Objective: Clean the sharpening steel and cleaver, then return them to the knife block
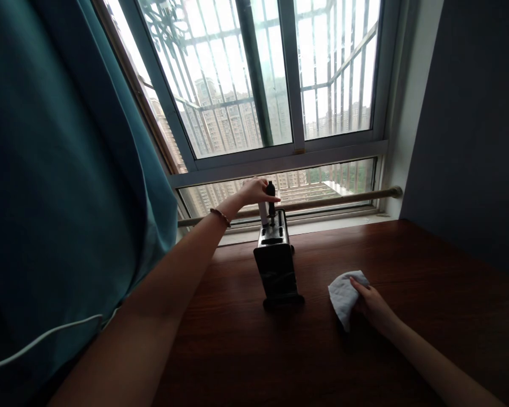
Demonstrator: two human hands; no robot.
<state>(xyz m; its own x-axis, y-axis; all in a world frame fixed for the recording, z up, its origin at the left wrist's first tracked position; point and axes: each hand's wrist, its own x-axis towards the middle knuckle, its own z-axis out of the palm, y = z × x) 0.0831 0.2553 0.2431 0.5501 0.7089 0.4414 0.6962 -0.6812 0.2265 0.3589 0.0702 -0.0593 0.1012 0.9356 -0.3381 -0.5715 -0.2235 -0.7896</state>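
A black knife block with slots in its top stands upright on the brown wooden table. My left hand is over that top, fingers closed around a black-handled tool that stands in a slot; its lower part is hidden inside. Just left of the handle, a pale flat strip rises from the block beneath my fingers; whether it is a blade or a handle I cannot tell. To the right of the block, my right hand pinches a folded white cloth just over the table.
The wooden table reaches back to a window ledge. A metal rail crosses in front of the barred window. At left hang teal curtains, with a white cable in front; a dark wall bounds the right.
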